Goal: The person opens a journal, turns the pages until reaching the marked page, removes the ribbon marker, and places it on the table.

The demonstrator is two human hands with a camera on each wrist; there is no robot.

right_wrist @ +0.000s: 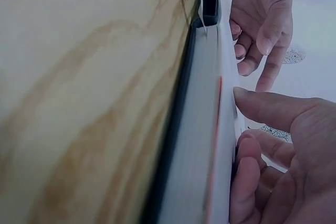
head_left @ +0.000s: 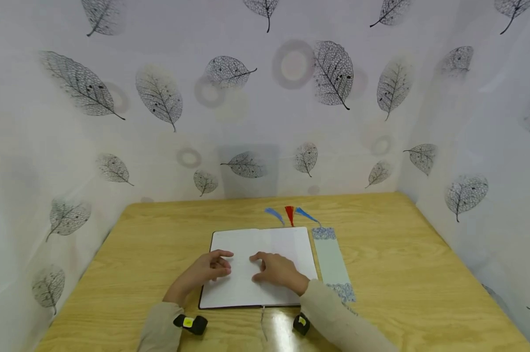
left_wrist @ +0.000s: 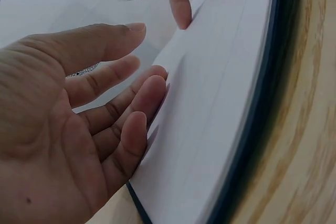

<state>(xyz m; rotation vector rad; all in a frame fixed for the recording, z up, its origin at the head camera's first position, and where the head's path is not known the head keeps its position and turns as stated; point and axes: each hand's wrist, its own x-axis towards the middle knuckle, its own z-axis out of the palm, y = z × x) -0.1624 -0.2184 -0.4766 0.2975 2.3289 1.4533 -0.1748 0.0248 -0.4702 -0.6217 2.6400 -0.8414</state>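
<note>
A notebook [head_left: 238, 292] with blank white pages and a dark cover lies spread on the wooden table. Over its left page my left hand [head_left: 203, 270] has loosely bent fingers, their edges resting on the paper, nothing gripped. My right hand [head_left: 279, 270] is on the right page near the middle fold, thumb and fingers spread and touching the paper. In the right wrist view, a thin red edge [right_wrist: 216, 124] shows among the pages. A pale green bookmark [head_left: 332, 259] with blue patterned ends lies right of the notebook.
Beyond the notebook's top edge, a red tassel [head_left: 289, 215] lies between a light blue tassel [head_left: 274, 214] and a brighter blue tassel [head_left: 306, 215]. A thin ribbon [head_left: 263, 323] hangs from the notebook's near edge. Leaf-printed white curtains [head_left: 265, 117] surround the wooden table [head_left: 401, 254].
</note>
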